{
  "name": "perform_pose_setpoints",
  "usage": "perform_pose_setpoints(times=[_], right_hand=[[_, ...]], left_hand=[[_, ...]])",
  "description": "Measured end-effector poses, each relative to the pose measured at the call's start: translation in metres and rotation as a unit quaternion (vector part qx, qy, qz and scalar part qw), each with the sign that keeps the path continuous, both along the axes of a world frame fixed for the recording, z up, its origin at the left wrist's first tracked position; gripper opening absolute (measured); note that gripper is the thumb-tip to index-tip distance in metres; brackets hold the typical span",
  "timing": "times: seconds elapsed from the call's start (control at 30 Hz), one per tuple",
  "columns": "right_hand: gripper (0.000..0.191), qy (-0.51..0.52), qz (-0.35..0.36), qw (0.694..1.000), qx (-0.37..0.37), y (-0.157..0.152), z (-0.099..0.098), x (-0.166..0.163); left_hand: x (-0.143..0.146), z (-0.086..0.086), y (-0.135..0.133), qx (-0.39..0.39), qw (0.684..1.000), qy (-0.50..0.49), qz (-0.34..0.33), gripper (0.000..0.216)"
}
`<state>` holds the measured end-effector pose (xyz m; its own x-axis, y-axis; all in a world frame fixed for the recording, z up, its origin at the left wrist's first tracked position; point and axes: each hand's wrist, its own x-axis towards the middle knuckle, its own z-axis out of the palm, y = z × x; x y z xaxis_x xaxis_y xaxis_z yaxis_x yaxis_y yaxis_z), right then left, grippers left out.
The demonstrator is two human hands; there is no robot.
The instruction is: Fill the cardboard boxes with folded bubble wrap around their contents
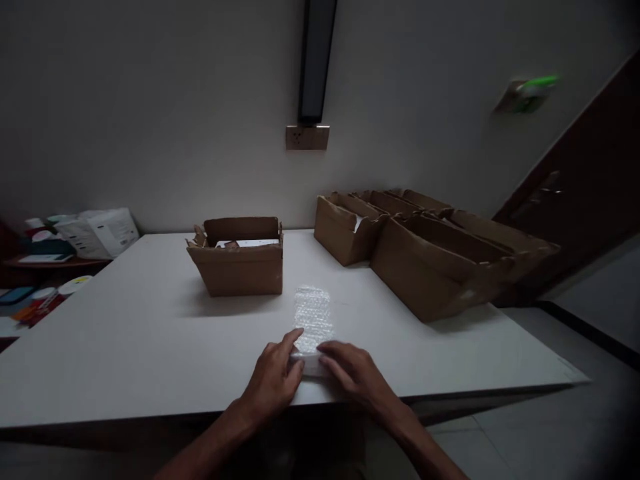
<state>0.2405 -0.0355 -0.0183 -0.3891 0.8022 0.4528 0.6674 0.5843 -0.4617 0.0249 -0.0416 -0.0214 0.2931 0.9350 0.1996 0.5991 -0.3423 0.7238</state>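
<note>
A strip of clear bubble wrap lies on the white table, stretching away from me. At its near end sits a small pale, box-like item, close to the table's front edge; whether the wrap covers it I cannot tell. My left hand grips this item from the left, thumb near me and index finger reaching over the wrap. From the right, my right hand holds it with bent fingers on top and the thumb below them. The fingers hide both ends of the item.
Beyond my hands stands an open cardboard box with a white item inside. Several more open cardboard boxes stand together at the right. A side shelf at left bears white packages. A wall socket is behind the table.
</note>
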Motion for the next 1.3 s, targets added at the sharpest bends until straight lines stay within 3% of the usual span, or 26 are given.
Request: perform_pose_setpoints(times=[0.1, 0.17, 0.3, 0.4, 0.47, 0.57, 0.67, 0.8, 0.93, 1.03, 1.2, 1.3], right_hand=[[0.027, 0.000, -0.047, 0.994, 0.098, -0.009, 0.007, 0.004], [0.031, -0.051, -0.033, 0.991, 0.121, -0.012, 0.008, 0.003], [0.030, -0.131, 0.009, 0.987, 0.094, -0.006, 0.001, -0.003], [0.026, -0.106, 0.003, 0.991, 0.077, -0.001, -0.005, -0.007], [0.024, -0.071, 0.007, 0.997, 0.042, -0.004, -0.006, -0.005], [0.025, -0.025, 0.010, 0.999, -0.019, -0.017, -0.003, 0.001], [0.034, -0.021, -0.032, 0.999, 0.025, -0.027, 0.001, 0.007], [0.040, -0.109, -0.014, 0.989, 0.102, -0.022, 0.004, 0.003], [0.025, -0.148, 0.016, 0.983, 0.107, -0.009, 0.003, -0.009], [0.025, -0.091, 0.028, 0.993, 0.074, -0.009, 0.004, -0.011], [0.025, -0.015, 0.023, 0.997, -0.077, -0.015, 0.007, -0.010], [0.030, -0.035, -0.024, 0.998, -0.043, -0.002, -0.001, -0.011]], left_hand=[[0.002, 0.001, 0.015, -0.017, 0.999, 0.034, 0.029, 0.059], [0.003, -0.003, 0.026, -0.002, 0.998, 0.055, 0.039, 0.060], [0.002, -0.010, 0.031, 0.098, 0.993, 0.042, 0.054, 0.051], [-0.004, -0.010, 0.016, 0.136, 0.990, 0.021, -0.018, 0.051], [-0.008, -0.006, 0.002, 0.109, 0.992, 0.008, -0.061, 0.053], [-0.011, -0.001, -0.011, 0.027, 0.999, 0.002, -0.039, 0.055], [-0.008, -0.001, -0.008, 0.007, 0.999, 0.043, 0.001, 0.055], [-0.004, -0.008, 0.003, 0.086, 0.992, 0.082, 0.052, 0.052], [-0.008, -0.009, -0.002, 0.155, 0.986, 0.056, -0.010, 0.054], [-0.015, -0.004, -0.015, 0.134, 0.989, 0.027, -0.051, 0.056], [-0.021, 0.004, -0.022, 0.032, 0.999, -0.009, 0.015, 0.052], [-0.018, 0.000, -0.009, 0.033, 0.997, 0.032, 0.061, 0.047]])
